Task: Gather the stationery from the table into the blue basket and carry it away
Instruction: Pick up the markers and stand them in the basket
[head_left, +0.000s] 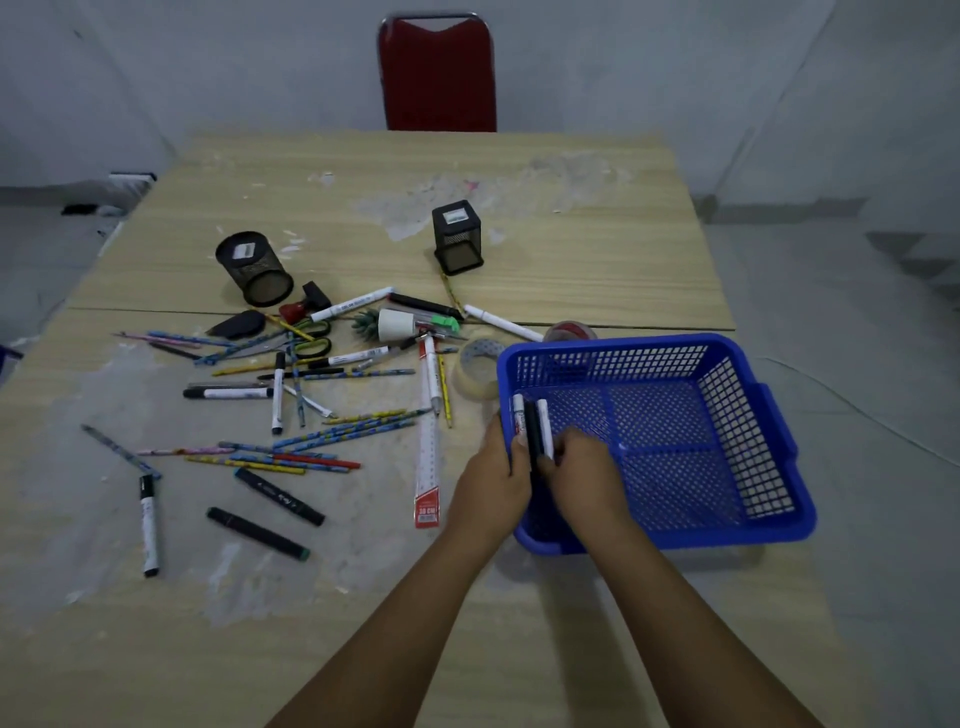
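Note:
A blue mesh basket (779, 447) sits on the table's right side, its floor bare. Both hands meet at its near-left corner. My left hand (496, 483) and my right hand (584, 467) together grip a small bundle of markers (531, 423), two white and one black, held upright over the basket's left wall. Pencils, pens and markers (291, 447) lie scattered across the table's left half. A white ruler (428, 457) lies just left of my left hand. Two tape rolls (475, 366) rest behind the basket's far-left corner.
Two black mesh pen holders lie tipped over, a round one (254, 268) and a square one (457, 237). Scissors (306, 338), a white cup (397, 325) and a stamp (304, 306) sit among the clutter. A red chair (436, 75) stands beyond the wooden table (571, 249).

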